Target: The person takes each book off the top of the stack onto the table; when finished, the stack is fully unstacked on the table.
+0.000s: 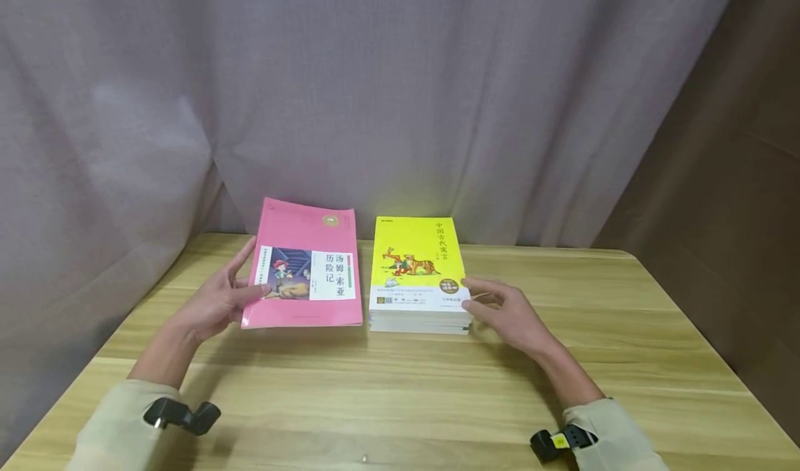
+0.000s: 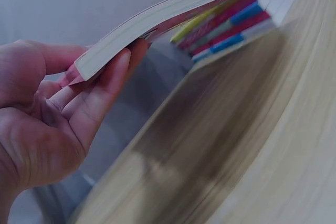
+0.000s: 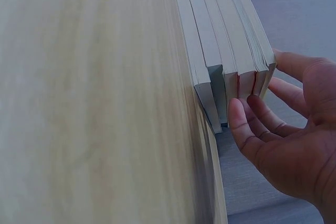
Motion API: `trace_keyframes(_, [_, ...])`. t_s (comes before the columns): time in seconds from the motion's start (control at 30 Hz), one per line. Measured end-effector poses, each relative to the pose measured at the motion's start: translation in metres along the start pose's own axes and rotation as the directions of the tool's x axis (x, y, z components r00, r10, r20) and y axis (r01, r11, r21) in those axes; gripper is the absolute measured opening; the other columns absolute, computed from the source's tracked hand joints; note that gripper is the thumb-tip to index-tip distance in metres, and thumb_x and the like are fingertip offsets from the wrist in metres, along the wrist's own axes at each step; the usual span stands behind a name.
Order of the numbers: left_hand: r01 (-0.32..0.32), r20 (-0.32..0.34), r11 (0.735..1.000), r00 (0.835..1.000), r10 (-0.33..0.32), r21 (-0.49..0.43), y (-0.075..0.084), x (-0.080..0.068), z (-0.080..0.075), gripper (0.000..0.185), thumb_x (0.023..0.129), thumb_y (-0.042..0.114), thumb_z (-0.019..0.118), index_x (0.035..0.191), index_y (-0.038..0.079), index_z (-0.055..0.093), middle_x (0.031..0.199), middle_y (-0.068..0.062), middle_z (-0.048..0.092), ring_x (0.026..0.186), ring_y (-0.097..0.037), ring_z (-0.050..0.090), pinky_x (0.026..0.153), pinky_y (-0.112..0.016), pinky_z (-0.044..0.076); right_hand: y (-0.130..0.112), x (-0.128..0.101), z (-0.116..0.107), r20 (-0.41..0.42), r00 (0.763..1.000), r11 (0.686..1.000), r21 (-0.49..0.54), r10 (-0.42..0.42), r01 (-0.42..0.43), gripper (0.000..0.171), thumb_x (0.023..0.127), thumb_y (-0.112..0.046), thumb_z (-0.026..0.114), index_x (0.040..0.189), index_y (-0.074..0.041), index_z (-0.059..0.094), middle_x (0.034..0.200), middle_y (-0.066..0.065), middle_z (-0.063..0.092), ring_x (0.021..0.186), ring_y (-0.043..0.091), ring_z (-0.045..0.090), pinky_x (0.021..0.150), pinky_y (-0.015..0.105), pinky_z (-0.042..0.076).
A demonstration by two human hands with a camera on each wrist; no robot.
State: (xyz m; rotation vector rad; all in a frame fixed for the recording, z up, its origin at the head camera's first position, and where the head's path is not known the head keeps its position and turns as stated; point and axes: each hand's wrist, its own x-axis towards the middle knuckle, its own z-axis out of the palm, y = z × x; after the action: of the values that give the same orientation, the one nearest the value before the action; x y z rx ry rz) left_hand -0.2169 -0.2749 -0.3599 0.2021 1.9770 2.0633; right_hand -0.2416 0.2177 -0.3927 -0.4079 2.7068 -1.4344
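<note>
A pink paperback book (image 1: 306, 262) with a picture on its cover is held by my left hand (image 1: 219, 297), raised and slightly bent above the table. The left thumb lies on the cover and the other fingers support it from below, as the left wrist view shows. To its right stands a stack of books (image 3: 220, 40), topped by a yellow paperback book (image 1: 412, 249) with a tiger drawing. My right hand (image 1: 506, 315) is at the stack's right side, its loosely bent fingers against the page edges near the front corner.
The stack rests on a wooden table (image 1: 400, 401) near its back edge. Grey curtains (image 1: 400, 96) hang close behind. Colored spines (image 2: 226, 30) face left on the stack. Black wrist cameras (image 1: 181, 415) sit on both sleeves.
</note>
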Motion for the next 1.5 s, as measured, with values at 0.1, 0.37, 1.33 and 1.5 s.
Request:
trace_keyframes(0.1, [0.035, -0.044, 0.997, 0.998, -0.033, 0.063, -0.003, -0.004, -0.014, 0.103, 0.105, 0.002, 0.06, 0.168, 0.036, -0.014, 0.111, -0.003, 0.078, 0.084, -0.019, 0.079, 0.067, -0.035, 0.066, 0.001, -0.001, 0.0, 0.001, 1.0, 1.0, 0.003, -0.005, 0.005, 0.056, 0.103, -0.033, 0.071, 0.151, -0.008, 0.058, 0.146, 0.02, 0.063, 0.128, 0.04, 0.064, 0.103, 0.055, 0.054])
trace_keyframes(0.37, [0.121, -0.1, 0.986, 0.989, -0.11, 0.113, -0.017, -0.011, -0.048, 0.102, 0.107, 0.007, 0.06, 0.167, 0.037, -0.017, 0.113, -0.002, 0.077, 0.089, -0.019, 0.078, 0.074, -0.037, 0.066, 0.002, -0.003, -0.001, 0.003, 1.0, 1.0, 0.022, 0.0, 0.0, 0.057, 0.103, -0.031, 0.071, 0.152, -0.008, 0.056, 0.142, 0.023, 0.064, 0.124, 0.039, 0.066, 0.094, 0.044, 0.058])
trace_keyframes(1.33, [0.365, -0.377, 0.822, 0.904, -0.201, 0.437, -0.028, -0.014, -0.112, 0.088, 0.107, 0.021, 0.062, 0.168, 0.022, -0.002, 0.154, -0.047, 0.033, 0.09, -0.015, 0.065, 0.074, -0.029, 0.057, -0.001, -0.002, -0.001, 0.004, 1.0, 0.999, 0.041, 0.008, -0.008, 0.057, 0.103, -0.03, 0.071, 0.153, -0.007, 0.055, 0.142, 0.024, 0.063, 0.124, 0.037, 0.066, 0.09, 0.04, 0.06])
trace_keyframes(1.5, [0.368, -0.389, 0.826, 0.899, -0.199, 0.427, -0.028, -0.013, -0.121, 0.086, 0.106, 0.018, 0.062, 0.168, 0.017, 0.002, 0.155, -0.049, 0.031, 0.089, -0.012, 0.065, 0.074, -0.028, 0.058, -0.002, -0.002, -0.001, 0.006, 1.0, 0.999, 0.047, 0.001, -0.001, 0.057, 0.103, -0.029, 0.071, 0.153, -0.006, 0.055, 0.142, 0.024, 0.063, 0.124, 0.037, 0.066, 0.09, 0.039, 0.06])
